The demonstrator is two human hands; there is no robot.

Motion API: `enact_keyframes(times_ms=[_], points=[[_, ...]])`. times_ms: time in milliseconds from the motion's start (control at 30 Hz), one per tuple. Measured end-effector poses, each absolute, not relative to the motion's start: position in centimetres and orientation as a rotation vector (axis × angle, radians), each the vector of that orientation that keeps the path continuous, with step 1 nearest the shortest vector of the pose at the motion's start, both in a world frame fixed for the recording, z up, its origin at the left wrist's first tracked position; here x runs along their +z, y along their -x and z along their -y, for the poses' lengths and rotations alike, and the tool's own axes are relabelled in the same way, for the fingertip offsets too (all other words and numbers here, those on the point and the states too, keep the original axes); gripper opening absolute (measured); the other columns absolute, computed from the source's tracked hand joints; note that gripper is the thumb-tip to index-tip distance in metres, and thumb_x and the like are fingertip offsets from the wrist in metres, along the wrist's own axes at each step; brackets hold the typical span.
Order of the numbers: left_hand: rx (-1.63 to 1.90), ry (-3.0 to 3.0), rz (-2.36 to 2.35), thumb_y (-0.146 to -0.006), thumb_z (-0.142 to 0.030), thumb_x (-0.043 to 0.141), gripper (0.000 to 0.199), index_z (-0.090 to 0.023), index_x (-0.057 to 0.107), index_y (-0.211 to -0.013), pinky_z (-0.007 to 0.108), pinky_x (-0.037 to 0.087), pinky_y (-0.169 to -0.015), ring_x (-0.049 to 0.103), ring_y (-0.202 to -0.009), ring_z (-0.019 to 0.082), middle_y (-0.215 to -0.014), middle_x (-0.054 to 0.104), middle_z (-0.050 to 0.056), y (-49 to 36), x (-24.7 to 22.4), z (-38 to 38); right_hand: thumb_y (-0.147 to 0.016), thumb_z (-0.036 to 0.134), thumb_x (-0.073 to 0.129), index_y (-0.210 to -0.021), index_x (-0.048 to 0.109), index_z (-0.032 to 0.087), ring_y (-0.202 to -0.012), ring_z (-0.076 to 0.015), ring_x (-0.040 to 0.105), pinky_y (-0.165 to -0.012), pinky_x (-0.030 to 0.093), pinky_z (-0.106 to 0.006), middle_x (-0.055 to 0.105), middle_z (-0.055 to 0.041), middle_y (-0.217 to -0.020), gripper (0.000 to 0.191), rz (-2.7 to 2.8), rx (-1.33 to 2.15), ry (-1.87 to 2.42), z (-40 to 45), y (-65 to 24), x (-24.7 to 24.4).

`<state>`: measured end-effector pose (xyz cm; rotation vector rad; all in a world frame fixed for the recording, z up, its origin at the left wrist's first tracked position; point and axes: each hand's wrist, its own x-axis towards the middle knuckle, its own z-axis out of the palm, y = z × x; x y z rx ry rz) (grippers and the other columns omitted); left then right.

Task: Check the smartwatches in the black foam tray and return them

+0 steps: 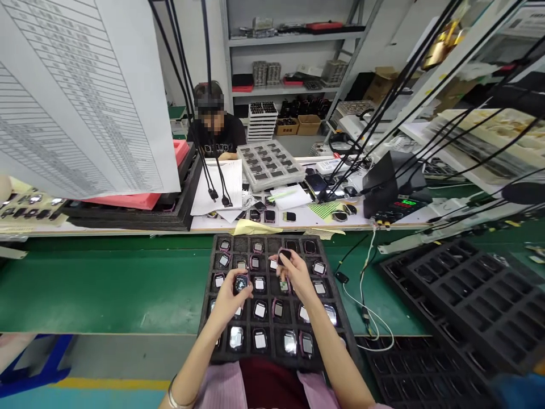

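Fingers and thumb of my left hand (232, 294) close round a small square smartwatch body (241, 283) with a lit dark screen. My right hand (298, 275) pinches another dark watch body (284, 257) between thumb and fingers, a little higher and to the right. Both hands are above a black foam tray (272, 358) divided into square pockets. Many pockets hold watch bodies, some dark and some with a white label, such as the one at the front (259, 339). A piece with a green circuit board (284, 285) shows beneath my right fingers.
Behind the green bench (106, 284) runs a white shelf with loose watches, papers and a clear plastic case (272, 165). A power supply (395, 207) stands right, with cables hanging overhead. Black trays (477, 295) are stacked at right. Another person (219, 130) sits opposite.
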<state>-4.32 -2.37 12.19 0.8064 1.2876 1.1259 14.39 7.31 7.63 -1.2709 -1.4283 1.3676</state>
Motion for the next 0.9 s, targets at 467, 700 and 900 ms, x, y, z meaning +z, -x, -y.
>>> enact_keyframes(times_ms=[467, 700, 900], points=[[1.079, -0.969, -1.306, -0.077, -0.019, 0.061, 0.026, -0.021, 0.049, -0.1, 0.021, 0.042, -0.053, 0.048, -0.056, 0.007, -0.089, 0.05, -0.002, 2.8, 16.1, 6.9, -0.078, 0.034, 0.073, -0.12, 0.064, 0.024, -0.05, -0.0099, 0.052, -0.042, 0.042, -0.021, 0.069, -0.0072, -0.087, 0.045, 0.713, 1.952, 0.788, 2.9, -14.6, 13.0], [1.072, -1.083, -1.377, -0.075, -0.011, 0.055, 0.027, -0.02, 0.052, -0.1, 0.024, 0.042, -0.064, 0.051, -0.064, 0.011, -0.084, 0.052, -0.002, 2.7, 17.0, 8.0, -0.083, 0.035, 0.066, -0.119, 0.063, 0.024, -0.043, -0.0076, 0.051, -0.037, 0.037, -0.018, 0.069, -0.0064, -0.084, 0.038, 0.719, 2.076, 0.673, 3.8, -14.4, 13.7], [1.083, -1.162, -1.425, -0.073, -0.01, 0.054, 0.029, -0.02, 0.053, -0.1, 0.026, 0.042, -0.077, 0.055, -0.08, 0.016, -0.086, 0.057, -0.001, 2.6, 17.7, 8.4, -0.083, 0.036, 0.064, -0.122, 0.061, 0.022, -0.041, -0.0067, 0.052, -0.036, 0.037, -0.017, 0.07, -0.0081, -0.088, 0.041, 0.721, 2.118, 0.637, 4.1, -14.4, 13.4]])
